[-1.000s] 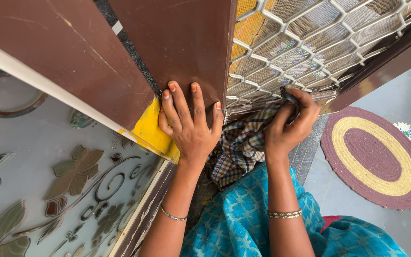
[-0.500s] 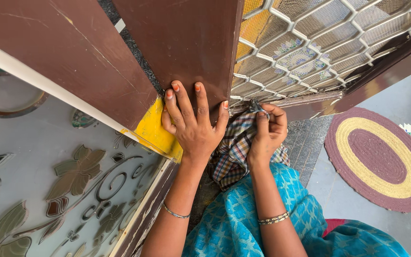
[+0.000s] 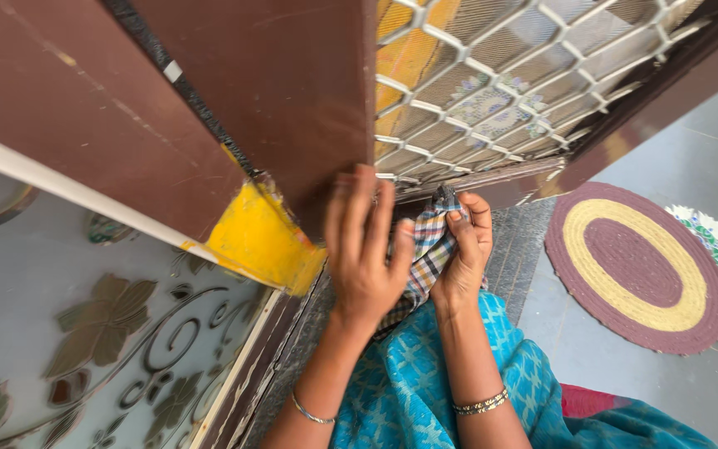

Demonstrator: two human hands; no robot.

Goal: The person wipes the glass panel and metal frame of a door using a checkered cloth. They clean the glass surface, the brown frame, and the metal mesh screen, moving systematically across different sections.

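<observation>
My left hand [image 3: 365, 249] lies flat with fingers together against the lower edge of a brown door panel [image 3: 292, 91], and it is blurred. My right hand [image 3: 464, 249] grips a checked cloth [image 3: 425, 254] and presses it against the bottom rail of a metal grille door [image 3: 492, 75], close beside the left hand. The cloth hangs down between both hands toward my blue patterned garment [image 3: 425, 382].
A yellow block [image 3: 259, 237] sits at the foot of the brown door frame [image 3: 68, 108]. A frosted glass panel with leaf patterns [image 3: 101, 333] fills the lower left. An oval purple and yellow mat [image 3: 633, 266] lies on the grey floor at right.
My right hand has slid the cloth left along the grille's bottom rail, ending close to the left hand. The left hand has shifted right, its fingers drawn together. The view has tilted.
</observation>
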